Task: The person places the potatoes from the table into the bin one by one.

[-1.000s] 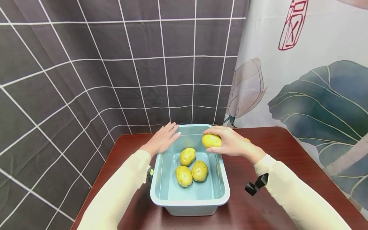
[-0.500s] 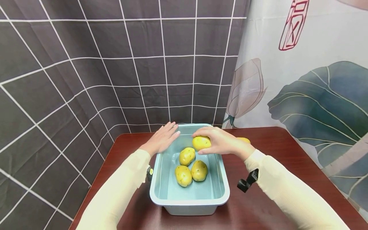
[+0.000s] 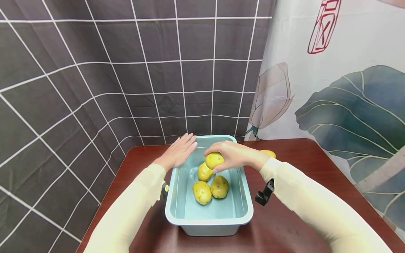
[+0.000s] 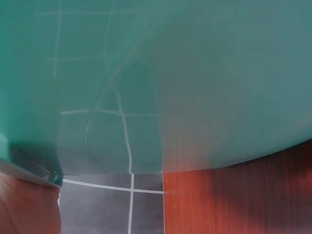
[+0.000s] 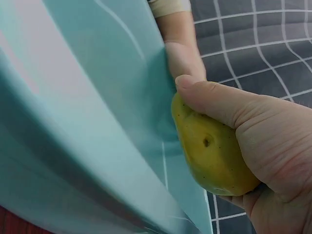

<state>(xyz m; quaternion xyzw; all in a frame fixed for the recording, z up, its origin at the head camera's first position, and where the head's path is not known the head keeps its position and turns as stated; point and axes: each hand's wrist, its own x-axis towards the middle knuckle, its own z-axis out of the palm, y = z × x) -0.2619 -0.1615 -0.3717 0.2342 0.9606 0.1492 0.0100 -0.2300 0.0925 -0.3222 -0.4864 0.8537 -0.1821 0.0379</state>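
Note:
My right hand (image 3: 232, 154) grips a yellow potato (image 3: 214, 160) over the back part of a light blue plastic basin (image 3: 209, 222). The right wrist view shows the thumb curled over the top of this potato (image 5: 209, 146), with fingers beneath it. Inside the basin lie three more potatoes: one at the back (image 3: 204, 173), partly hidden behind the held one, one at the front left (image 3: 202, 193) and one at the front right (image 3: 219, 187). My left hand (image 3: 180, 151) rests with straight fingers on the basin's left rim. In the left wrist view the basin's outer wall (image 4: 219, 87) fills most of the picture.
Another yellow potato (image 3: 268, 153) lies on the reddish-brown table (image 3: 291, 196) behind my right wrist, partly covered by it. A dark grid-patterned curtain (image 3: 196, 77) hangs behind the table, and a white floral curtain (image 3: 284, 42) hangs at the right.
My right hand has carried the potato leftward, from the basin's right rim to above the back potato. More of the potato on the table shows now. My left hand stays put.

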